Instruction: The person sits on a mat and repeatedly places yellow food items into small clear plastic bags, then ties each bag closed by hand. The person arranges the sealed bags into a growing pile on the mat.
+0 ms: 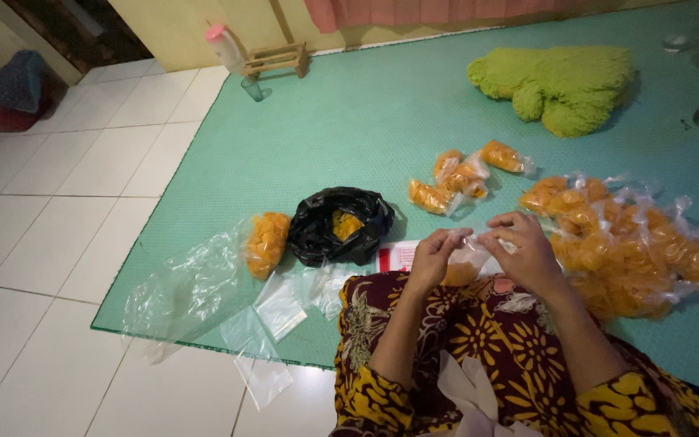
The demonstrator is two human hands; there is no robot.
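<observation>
Over our patterned lap, we pinch the mouth of a small clear bag [464, 263] of orange snacks, left hand [433, 257] and right hand [525, 249] both closed on its top. By our judgement, much is done: a big heap of filled bags [633, 247] lies to our right and a few more [463, 178] ahead on the green mat [349, 129]. Snacks remain in the black bag [341, 226] and a large clear bag [267, 243], with empty small bags [278, 307] waiting.

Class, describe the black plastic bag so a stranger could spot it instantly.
Find the green mat on the white tiled floor. Near its front edge, left of the person's hands, sits the black plastic bag. It alone is dark and opaque, open-topped with orange snacks inside.
</observation>
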